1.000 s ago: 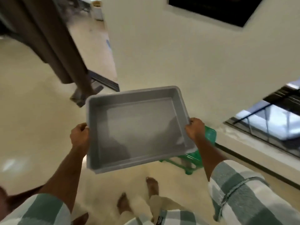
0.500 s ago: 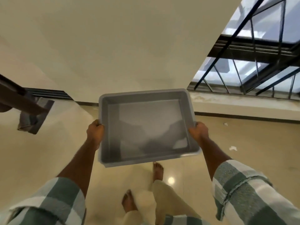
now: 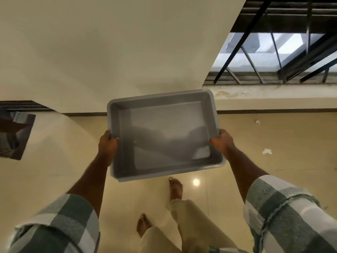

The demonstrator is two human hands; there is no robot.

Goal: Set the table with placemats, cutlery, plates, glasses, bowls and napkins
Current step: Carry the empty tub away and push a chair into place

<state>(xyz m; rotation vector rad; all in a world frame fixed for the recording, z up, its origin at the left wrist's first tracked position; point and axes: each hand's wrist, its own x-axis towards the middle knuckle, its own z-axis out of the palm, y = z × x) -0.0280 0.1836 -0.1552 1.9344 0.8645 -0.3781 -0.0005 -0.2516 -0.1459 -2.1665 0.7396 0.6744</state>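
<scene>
Head cam, grey tray (image 3: 164, 136), L hand (image 3: 107, 145) & R hand (image 3: 223, 143) grip rims

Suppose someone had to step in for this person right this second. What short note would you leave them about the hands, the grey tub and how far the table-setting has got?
Left hand: grip curled over the left rim of the grey tub.
Right hand: grip on the right rim.
The tub is carried level above the glossy floor, near a wall and a barred window. Nothing lies inside it.
No table, placemats, cutlery, plates, glasses, bowls or napkins are in view, so what is already set cannot be told.
Left: probably carry the tub on, likely for loading or storing, though that is a guess.
</scene>
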